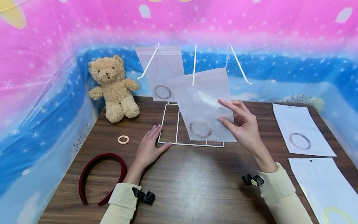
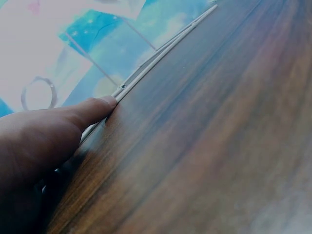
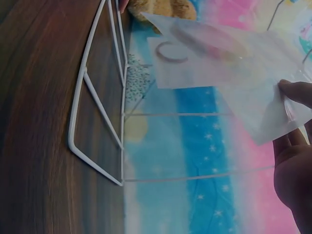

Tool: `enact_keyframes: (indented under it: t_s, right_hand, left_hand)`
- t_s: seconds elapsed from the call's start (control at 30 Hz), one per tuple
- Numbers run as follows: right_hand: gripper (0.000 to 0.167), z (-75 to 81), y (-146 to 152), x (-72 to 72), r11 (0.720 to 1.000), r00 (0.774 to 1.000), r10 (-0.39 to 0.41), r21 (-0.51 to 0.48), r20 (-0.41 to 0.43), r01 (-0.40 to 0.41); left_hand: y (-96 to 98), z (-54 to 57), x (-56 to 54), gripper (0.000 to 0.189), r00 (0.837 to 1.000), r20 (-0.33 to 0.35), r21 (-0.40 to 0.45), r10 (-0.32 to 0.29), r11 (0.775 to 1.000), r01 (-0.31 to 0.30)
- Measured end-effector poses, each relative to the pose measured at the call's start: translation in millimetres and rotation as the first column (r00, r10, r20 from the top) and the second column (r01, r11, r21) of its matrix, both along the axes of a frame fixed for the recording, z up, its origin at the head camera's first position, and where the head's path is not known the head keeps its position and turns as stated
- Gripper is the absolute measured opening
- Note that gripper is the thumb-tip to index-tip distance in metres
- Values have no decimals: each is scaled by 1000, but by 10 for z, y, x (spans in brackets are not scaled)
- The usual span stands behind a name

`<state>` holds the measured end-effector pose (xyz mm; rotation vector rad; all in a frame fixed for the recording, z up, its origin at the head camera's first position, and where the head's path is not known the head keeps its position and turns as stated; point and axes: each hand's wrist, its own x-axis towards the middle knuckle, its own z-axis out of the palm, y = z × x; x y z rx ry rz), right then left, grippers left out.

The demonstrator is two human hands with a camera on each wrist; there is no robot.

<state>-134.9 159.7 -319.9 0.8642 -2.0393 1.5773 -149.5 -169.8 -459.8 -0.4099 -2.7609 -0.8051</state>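
Head view: a person works over a wooden desk (image 1: 195, 186). Just below right of centre, at four o'clock, the right hand (image 1: 246, 124) pinches the side edge of a translucent bag (image 1: 207, 102) between thumb and fingers; a ring (image 1: 199, 136) shows low inside it. The bag's top edge meets the middle prong (image 1: 194, 60) of a white wire rack (image 1: 193, 144), whose tip shows in front of the bag. At seven o'clock the left hand (image 1: 148, 147) rests on the rack's base, fingers straight, thumb spread from them. A second bag (image 1: 167, 68) hangs from the prong at eleven. A teddy bear (image 1: 114, 84) sits at ten; a loose ring (image 1: 123, 143) and a dark red headband (image 1: 102, 155) lie at eight; white packets (image 1: 303, 121) lie at three and four.

The step in hand seems to be hanging the bag on the middle prong. The next move probably calls for easing it back toward the prong's root, base steadied, before letting go.

Left wrist view: the thumb, at nine to ten o'clock, presses the base rod; the other fingers are hidden.

Right wrist view: at three to four o'clock, fingers clamp the bag. Whether the prong passes through its hole, I cannot tell here.
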Motion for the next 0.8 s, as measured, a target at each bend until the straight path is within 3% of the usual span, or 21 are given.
enact_keyframes:
  t_s: [0.2, 0.43, 0.8]
  right_hand:
    - [53, -67, -87, -245, 998, 1000, 26, -57, 6, -25]
    - [51, -75, -134, -584, 997, 998, -3, -73, -60, -2]
    - [51, -126, -181, -950, 984, 999, -20, -174, 48, 28]
  left_hand:
    - [-31, -8, 10, 83, 1000, 19, -5, 8, 1000, -8]
    - [-23, -7, 12, 83, 1000, 15, -4, 9, 1000, -9]
    - [-18, -14, -1, 83, 1000, -4, -3, 4, 1000, -4]
